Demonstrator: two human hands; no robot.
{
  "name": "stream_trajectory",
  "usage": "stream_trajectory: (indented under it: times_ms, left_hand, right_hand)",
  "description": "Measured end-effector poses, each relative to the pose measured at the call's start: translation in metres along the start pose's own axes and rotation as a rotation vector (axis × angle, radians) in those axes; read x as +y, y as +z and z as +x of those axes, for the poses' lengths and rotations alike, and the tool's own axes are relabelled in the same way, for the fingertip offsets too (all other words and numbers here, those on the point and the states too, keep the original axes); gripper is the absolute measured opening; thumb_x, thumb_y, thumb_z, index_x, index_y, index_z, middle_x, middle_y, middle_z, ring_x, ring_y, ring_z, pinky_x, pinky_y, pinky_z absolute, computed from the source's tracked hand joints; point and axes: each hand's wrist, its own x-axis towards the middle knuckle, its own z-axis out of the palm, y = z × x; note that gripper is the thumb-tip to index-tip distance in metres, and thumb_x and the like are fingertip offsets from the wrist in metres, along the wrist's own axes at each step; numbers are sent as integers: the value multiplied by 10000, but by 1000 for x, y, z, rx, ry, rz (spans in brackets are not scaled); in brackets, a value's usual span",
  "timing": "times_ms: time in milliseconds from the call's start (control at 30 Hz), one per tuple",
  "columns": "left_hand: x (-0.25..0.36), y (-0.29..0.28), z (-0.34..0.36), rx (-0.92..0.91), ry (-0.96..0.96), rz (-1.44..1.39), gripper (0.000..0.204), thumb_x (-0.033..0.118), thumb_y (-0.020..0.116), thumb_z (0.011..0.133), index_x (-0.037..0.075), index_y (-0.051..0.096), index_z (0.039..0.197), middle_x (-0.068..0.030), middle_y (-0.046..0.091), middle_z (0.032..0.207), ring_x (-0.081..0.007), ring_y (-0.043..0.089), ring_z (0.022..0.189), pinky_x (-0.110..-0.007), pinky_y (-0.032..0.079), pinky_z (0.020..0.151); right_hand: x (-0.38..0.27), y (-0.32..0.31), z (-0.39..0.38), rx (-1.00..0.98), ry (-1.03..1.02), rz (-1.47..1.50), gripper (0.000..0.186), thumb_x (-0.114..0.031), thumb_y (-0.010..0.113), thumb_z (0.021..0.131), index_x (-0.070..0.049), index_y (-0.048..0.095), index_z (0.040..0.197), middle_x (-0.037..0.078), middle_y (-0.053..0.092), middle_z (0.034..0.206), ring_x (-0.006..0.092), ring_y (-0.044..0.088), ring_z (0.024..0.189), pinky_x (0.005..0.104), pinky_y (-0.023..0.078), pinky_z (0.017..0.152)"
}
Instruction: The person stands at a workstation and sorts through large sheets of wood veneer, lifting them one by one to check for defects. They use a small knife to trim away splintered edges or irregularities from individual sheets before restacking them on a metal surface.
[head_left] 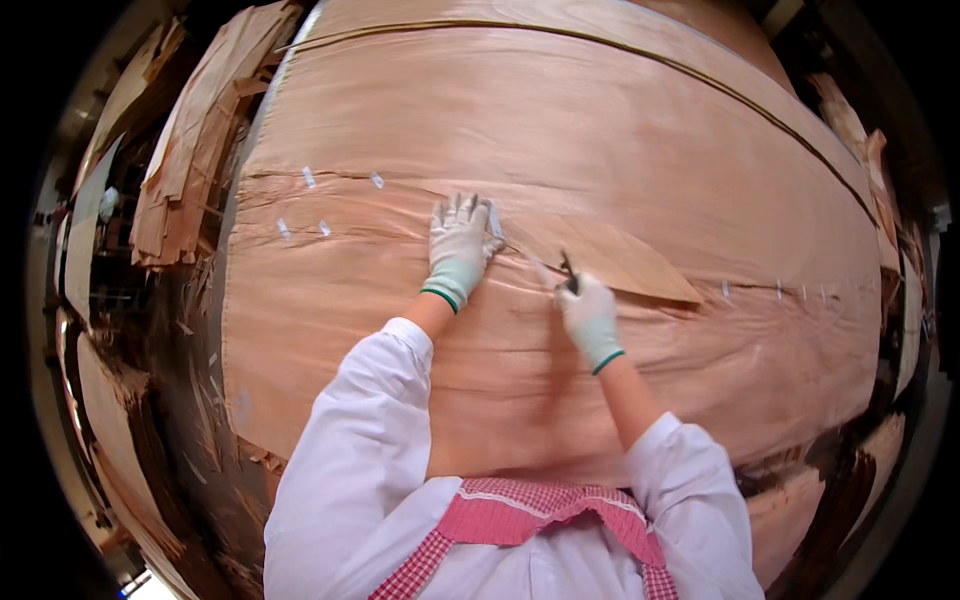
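A broad sheet of reddish-tan wood veneer [400,385] lies spread before me, with wrinkles and split seams across its middle. My left hand [460,245], in a white glove with a green cuff, rests flat on it with fingers stretched out. Beside those fingertips is a short piece of white tape [494,220]. My right hand [588,313], gloved alike, is closed around a small dark tool [569,272] whose exact kind I cannot make out. A pale, blurred strip [543,272] shows between the hands. Close to the right hand lies a loose tapering veneer piece [630,265].
Small white tape pieces [308,178] dot the seams on the left and right. A long, dark, narrow strip [640,50] curves across the far part of the sheet. Stacked veneer scraps [200,140] stand beyond the left edge, and more veneer [790,520] lies at the lower right.
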Motion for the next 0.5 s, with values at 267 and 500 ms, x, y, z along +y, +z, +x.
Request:
stream_trajectory:
  times_ms: [267,500]
  left_hand:
    - [85,24,-42,-79,613,-86,510,305,518,914,-2,485,1320,-165,461,1414,-311,383,1353,-440,215,1170]
    - [97,21,-34,-150,578,34,499,325,524,915,-24,512,1272,-186,504,1366,-312,423,1323,-432,214,1170]
  right_hand:
    - [50,-40,-1,-63,58,209,205,-203,670,862,-2,634,874,152,661,740,258,619,639,370,472,571]
    - [39,-61,8,-258,63,217,371,-370,692,832,-5,656,778,193,660,728,311,655,734,384,499,673]
